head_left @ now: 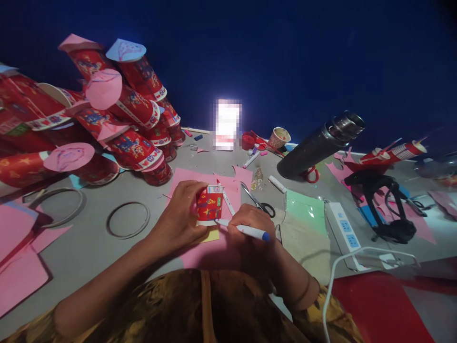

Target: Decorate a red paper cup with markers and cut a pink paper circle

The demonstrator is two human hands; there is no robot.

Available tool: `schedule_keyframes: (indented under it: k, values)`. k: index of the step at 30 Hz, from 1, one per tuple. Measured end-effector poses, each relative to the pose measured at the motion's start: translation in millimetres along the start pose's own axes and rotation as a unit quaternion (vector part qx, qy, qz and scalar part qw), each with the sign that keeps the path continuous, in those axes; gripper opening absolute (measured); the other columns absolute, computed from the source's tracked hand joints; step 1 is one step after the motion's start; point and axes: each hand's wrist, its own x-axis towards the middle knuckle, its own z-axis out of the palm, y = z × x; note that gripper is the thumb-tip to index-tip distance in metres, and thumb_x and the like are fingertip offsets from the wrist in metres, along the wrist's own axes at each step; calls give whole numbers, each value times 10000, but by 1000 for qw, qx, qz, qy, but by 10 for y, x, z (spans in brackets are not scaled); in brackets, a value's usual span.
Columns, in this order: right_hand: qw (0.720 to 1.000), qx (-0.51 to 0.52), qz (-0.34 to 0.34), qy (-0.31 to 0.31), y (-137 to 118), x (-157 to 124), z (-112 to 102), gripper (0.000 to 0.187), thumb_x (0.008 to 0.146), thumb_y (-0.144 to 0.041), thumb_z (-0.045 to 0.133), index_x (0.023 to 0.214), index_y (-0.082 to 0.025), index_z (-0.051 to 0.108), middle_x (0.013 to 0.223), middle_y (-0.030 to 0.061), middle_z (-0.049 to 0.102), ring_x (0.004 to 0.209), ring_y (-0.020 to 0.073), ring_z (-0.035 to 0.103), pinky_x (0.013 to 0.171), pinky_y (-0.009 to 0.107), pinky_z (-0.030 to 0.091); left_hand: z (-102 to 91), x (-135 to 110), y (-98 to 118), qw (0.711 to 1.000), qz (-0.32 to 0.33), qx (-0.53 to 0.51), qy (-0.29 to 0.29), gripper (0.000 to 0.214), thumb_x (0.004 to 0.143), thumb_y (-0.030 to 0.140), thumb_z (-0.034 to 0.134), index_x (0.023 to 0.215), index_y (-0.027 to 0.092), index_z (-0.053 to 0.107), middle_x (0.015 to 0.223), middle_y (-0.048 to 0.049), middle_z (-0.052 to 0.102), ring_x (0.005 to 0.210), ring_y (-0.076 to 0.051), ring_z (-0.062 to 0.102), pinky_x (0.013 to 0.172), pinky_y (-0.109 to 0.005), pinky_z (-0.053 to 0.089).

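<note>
My left hand (pixel 180 214) is wrapped round a red printed paper cup (pixel 210 205) that stands upside down on a yellow paper scrap (pixel 210 235) over a pink sheet (pixel 200 255). My right hand (pixel 250 228) pinches a white marker with a blue cap (pixel 246 230). The marker's tip touches the base of the cup on its right side. A second white pen (pixel 228 202) lies just behind the cup.
Stacked red cups with pink paper lids (pixel 117 119) fill the left. Two wire rings (pixel 127 219) lie on the grey table. Scissors (pixel 259 202), a green sheet (pixel 306 209), a power strip (pixel 344 228), a dark flask (pixel 321 143) and a black stand (pixel 385 205) are to the right.
</note>
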Motion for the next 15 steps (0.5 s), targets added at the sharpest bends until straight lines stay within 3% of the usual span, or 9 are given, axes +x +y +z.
schedule_keyframes:
  k: [7, 15]
  values:
    - [999, -18, -22, 30, 6, 75, 22, 106, 953, -160, 645, 872, -225, 665, 668, -9, 712, 581, 148, 663, 577, 273, 537, 35, -7, -33, 1000, 22, 12, 10, 758, 770, 247, 814, 1428, 282, 439, 1311, -114, 557, 1216, -344, 585, 1031, -525, 566]
    - [999, -15, -36, 17, 22, 47, 58, 105, 979, -168, 627, 898, -221, 668, 703, -3, 731, 602, 150, 668, 595, 276, 532, 23, -7, 14, 1000, 18, -15, 0, 771, 752, 206, 785, 1429, 284, 426, 1318, -107, 554, 1207, -331, 592, 1020, -526, 582]
